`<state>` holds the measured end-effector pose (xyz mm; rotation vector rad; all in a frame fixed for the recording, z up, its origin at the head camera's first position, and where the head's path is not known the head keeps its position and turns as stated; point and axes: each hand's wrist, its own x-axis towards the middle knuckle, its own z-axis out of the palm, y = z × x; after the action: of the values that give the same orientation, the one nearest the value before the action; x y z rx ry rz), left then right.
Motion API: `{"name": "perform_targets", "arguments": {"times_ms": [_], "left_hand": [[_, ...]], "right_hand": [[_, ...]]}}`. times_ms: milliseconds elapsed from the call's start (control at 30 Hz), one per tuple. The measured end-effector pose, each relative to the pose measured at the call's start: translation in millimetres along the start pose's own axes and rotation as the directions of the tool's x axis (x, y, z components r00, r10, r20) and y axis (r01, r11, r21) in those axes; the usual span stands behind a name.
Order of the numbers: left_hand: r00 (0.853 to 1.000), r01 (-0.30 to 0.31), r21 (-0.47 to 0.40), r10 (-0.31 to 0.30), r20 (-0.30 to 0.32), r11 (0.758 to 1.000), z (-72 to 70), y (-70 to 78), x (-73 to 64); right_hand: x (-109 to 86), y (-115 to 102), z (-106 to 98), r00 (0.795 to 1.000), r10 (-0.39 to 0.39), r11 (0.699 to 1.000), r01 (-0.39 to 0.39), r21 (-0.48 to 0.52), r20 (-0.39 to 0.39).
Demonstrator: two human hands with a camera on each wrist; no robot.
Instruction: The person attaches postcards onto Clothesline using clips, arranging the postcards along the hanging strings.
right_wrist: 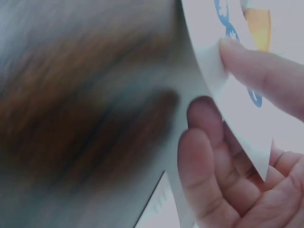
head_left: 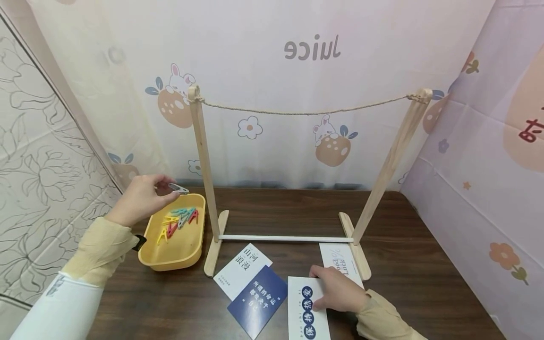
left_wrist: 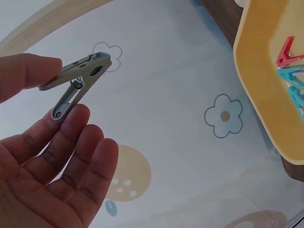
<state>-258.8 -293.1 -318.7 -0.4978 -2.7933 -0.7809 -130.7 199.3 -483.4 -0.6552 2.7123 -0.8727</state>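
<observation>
My left hand (head_left: 144, 197) pinches a grey clothespin (left_wrist: 78, 80) between thumb and fingertips, above the yellow basket (head_left: 170, 262). Several clothespins (head_left: 182, 216) in yellow, red, teal and grey lie in that basket. My right hand (head_left: 338, 289) holds a white card (head_left: 303, 307) with blue circles and characters by its right edge, thumb on the printed face and fingers behind. Under and beyond this hand lies a white "Good Luck" card (head_left: 335, 255). Left of the held card, a blue card (head_left: 258, 302) overlaps a white card with black characters (head_left: 238, 267).
A wooden frame stands on the brown table (head_left: 272, 212), with a left post (head_left: 203, 165), a right post (head_left: 388, 170) and a white bottom rod (head_left: 284, 239). A sagging twine line (head_left: 306, 114) joins the post tops. Printed curtains (head_left: 272, 151) hang behind.
</observation>
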Motion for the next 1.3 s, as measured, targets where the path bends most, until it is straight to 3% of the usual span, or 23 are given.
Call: {"name": "perform_targets", "arguments": {"times_ms": [233, 567, 700, 1033, 1300], "left_hand": [[1.000, -0.008, -0.012, 0.008, -0.023, 1.000, -6.5, 4.7, -1.2], [0.999, -0.022, -0.023, 0.021, -0.035, 1.000, -16.4, 8.4, -4.3], [0.999, -0.018, -0.033, 0.017, -0.034, 0.999, -21.2, 11.1, -4.2], [0.997, -0.034, -0.077, 0.029, -0.065, 0.996, -32.4, 21.2, -8.7], [0.994, -0.066, -0.082, 0.058, -0.090, 0.994, -39.2, 27.0, -9.4]], "right_hand": [[2.4, -4, -3, 1.000, 0.000, 0.990, 0.000, 0.144, 0.001], [5.9, -8, -15, 0.999, -0.018, 0.942, 0.031, 0.333, -0.043], [5.8, -12, -20, 0.998, -0.017, 0.935, 0.035, 0.353, -0.053], [7.1, -16, -28, 0.995, 0.034, 0.961, -0.007, 0.278, -0.091], [7.3, -23, -33, 0.994, 0.026, 0.919, 0.018, 0.393, -0.105]]}}
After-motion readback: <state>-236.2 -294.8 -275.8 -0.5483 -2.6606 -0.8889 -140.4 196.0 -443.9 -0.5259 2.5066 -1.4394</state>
